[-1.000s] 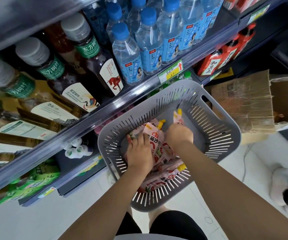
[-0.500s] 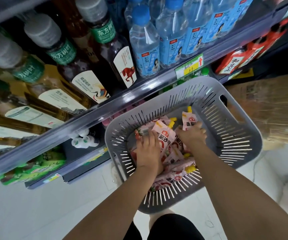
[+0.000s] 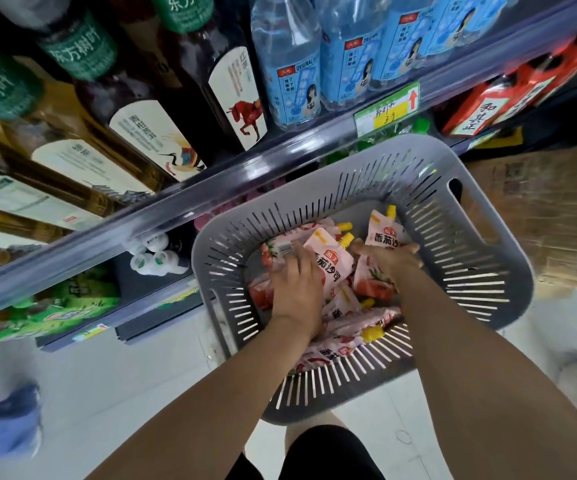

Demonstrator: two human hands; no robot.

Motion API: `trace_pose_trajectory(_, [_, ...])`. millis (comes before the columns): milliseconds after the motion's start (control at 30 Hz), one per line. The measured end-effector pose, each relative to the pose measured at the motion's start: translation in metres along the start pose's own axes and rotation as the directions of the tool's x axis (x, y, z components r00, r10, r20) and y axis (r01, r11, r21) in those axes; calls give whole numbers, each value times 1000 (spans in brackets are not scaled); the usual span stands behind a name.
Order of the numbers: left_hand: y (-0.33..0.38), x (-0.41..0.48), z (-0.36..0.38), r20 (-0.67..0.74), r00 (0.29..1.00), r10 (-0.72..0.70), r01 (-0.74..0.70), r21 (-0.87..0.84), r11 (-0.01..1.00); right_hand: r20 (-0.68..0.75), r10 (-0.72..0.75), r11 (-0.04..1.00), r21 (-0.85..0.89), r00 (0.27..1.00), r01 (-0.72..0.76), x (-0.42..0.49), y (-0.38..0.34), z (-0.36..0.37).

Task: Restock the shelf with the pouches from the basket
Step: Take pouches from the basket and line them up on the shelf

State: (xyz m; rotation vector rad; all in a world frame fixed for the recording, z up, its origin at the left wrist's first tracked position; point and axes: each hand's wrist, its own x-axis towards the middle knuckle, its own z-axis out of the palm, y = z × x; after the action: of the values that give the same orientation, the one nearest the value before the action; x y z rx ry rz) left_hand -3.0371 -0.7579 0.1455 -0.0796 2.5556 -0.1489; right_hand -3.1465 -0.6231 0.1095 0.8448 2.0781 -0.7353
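Both hands are inside the grey slotted plastic basket (image 3: 460, 271), below the shelf (image 3: 211, 188) edge. Left hand (image 3: 295, 289) fingers grip a pink yellow-capped sauce pouch (image 3: 328, 261). Right hand (image 3: 389, 259) fingers clasp a second pouch (image 3: 382, 230). More pouches (image 3: 346, 337) lie beneath.

I see a grey slotted plastic basket (image 3: 460, 265) on the pale floor just below the clear-edged shop shelf (image 3: 211, 181). Inside lie pink-and-white spouted pouches with yellow caps (image 3: 349, 323), heaped loosely. One pouch (image 3: 382, 233) stands tilted with its cap up; another (image 3: 328, 261) leans beside it, label facing me.
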Motion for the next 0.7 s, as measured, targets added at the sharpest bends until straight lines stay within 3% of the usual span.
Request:
trace_pose_trajectory(133, [0, 0, -4, 60, 998, -21, 29, -124, 992, 36, 17, 1000, -16, 999, -16, 3, 0, 2])
trace_pose_trajectory(300, [-8, 2, -8, 37, 999, 22, -20, -57, 998, -10, -14, 998, -56, 1000, 14, -10, 0, -3])
trace_pose_trajectory(433, [-15, 6, -18, -29, 994, 101, -103, -82, 991, -36, -7, 996, 92, 999, 11, -20, -1, -8])
trace_pose_trajectory(600, [-27, -5, -41, 36, 999, 37, -26, -267, 963, -92, -85, 996, -10, 992, 85, -47, -4, -20])
trace_pose_trajectory(700, [-37, -23, -61, -23, 1000, -17, 8, -341, 940, -151, -88, 996, -14, 985, 87, -65, -4, -28])
